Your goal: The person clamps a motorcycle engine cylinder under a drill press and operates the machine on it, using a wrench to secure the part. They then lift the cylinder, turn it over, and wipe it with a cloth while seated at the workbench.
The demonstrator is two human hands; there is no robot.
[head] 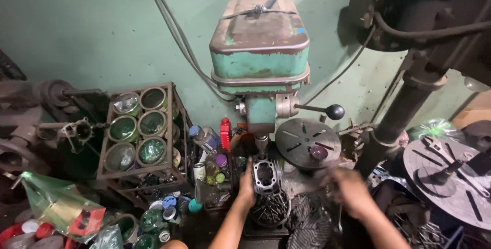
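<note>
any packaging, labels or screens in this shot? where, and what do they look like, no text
No screens or signs.
Plastic bag: lower left, clear green film over a red and tan pack.
Small can: left of the left hand, white with a dark label band.
Red bottle: upright, left of the drill chuck.
Clear bottle: tilted, blue cap, beside the red bottle.
Round tins: stacked in a metal rack, green-tinted lids.

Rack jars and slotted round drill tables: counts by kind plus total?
Jars lying in the metal rack, mouths outward: 6, e.g. top left
Slotted round tables: 2, one beside the green drill press, one at far right
Total: 8
</note>
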